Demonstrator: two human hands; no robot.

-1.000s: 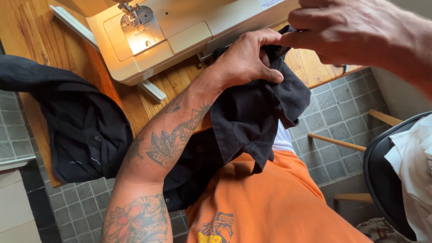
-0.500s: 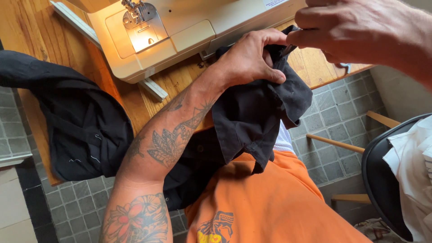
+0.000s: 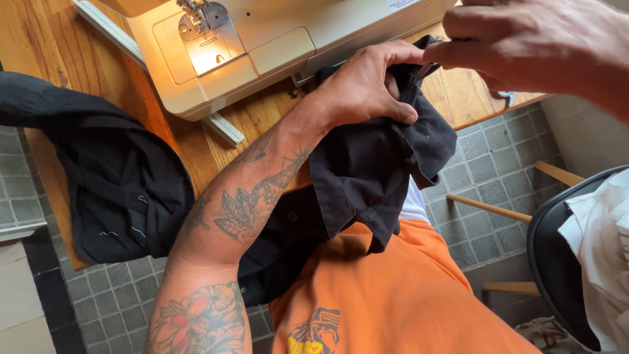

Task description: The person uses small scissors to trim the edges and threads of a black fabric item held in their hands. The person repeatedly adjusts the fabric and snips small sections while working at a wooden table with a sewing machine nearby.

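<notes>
2 hands, left (image 3: 367, 85) and right (image 3: 524, 42), each grip 1 black garment (image 3: 373, 170).

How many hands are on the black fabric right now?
2. The left hand grips the bunched black fabric near the sewing machine; the right hand pinches its upper edge.

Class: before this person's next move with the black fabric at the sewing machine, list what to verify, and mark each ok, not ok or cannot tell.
1. Left hand grips the black fabric: ok.
2. Right hand pinches the fabric's upper edge: ok.
3. Fabric lies under the sewing machine needle: not ok, it is held off to the side.
4. Machine light on: ok.
5. Thread in needle: cannot tell.
</notes>
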